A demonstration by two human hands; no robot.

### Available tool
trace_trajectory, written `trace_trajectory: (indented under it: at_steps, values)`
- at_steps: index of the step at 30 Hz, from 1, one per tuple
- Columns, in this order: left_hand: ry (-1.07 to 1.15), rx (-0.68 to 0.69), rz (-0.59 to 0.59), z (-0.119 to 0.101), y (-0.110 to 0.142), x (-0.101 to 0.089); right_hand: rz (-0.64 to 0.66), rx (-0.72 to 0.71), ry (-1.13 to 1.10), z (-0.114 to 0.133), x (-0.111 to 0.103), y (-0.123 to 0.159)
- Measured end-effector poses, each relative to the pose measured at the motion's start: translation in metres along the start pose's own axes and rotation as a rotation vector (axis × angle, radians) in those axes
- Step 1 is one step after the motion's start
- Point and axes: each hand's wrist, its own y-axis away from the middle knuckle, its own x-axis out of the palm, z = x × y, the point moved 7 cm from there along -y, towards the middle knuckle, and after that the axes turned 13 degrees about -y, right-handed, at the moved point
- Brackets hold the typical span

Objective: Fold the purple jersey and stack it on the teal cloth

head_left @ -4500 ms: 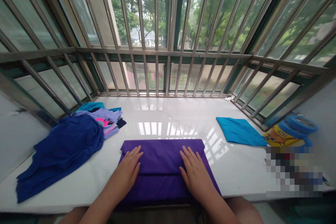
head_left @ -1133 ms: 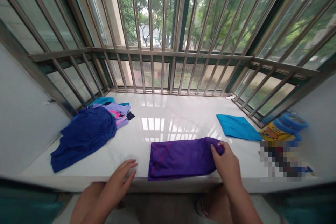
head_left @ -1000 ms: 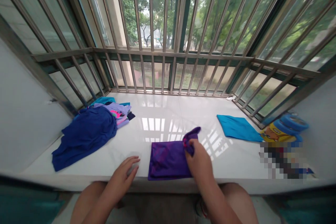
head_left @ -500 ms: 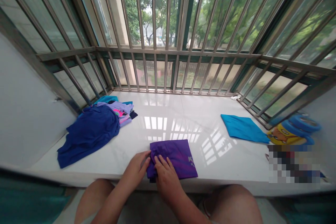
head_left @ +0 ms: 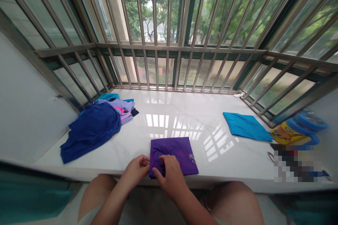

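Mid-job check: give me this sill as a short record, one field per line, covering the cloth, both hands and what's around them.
Purple cloth: folded flat, at the front of the sill
Left hand: at its left edge, half curled; grip unclear
Right hand: over its near left part; contact unclear
Left side: loose heap, mostly dark blue
Right side: flat teal cloth, then a yellow-and-blue tub
Unreadable: pixelated patch before the tub

On the ledge [head_left: 219, 168], the folded garment [head_left: 182, 151] lies at the middle of the front edge, the left hand [head_left: 138, 167] at its left side, the right hand [head_left: 169, 174] over its left half. A clothes pile [head_left: 95, 126] lies farther left; a flat cloth [head_left: 246, 126] lies right, beside a container [head_left: 298, 130]. Bars [head_left: 174, 47] stand behind, before the window [head_left: 162, 14].
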Motion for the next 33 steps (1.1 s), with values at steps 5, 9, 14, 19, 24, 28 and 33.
trace_trajectory:
  at_steps: [5, 9, 14, 19, 24, 28, 33]
  values:
    - [0.103, 0.042, 0.009, -0.001, 0.002, 0.003, 0.031, -0.018, 0.175, 0.006, 0.018, -0.002]
    - [0.203, -0.058, 0.01, -0.001, 0.011, 0.005, 0.099, -0.178, 0.213, 0.006, 0.026, 0.006]
    - [0.132, -0.141, 0.086, 0.002, 0.023, 0.001, 0.068, -0.435, 0.403, -0.022, 0.042, 0.027]
    - [-0.187, 0.056, -0.158, -0.017, 0.013, -0.045, 0.055, -0.398, 0.32, -0.038, 0.035, 0.031]
    - [-0.475, 0.205, -0.226, -0.052, -0.015, -0.046, -0.07, 0.039, 0.179, -0.019, -0.051, -0.003]
    - [-0.916, 0.314, -0.247, -0.075, -0.03, -0.008, -0.341, 0.276, -0.062, -0.009, -0.161, -0.047]
    - [-1.166, 0.389, -0.28, -0.078, -0.032, 0.016, -0.518, 0.39, -0.488, -0.035, -0.269, -0.098]
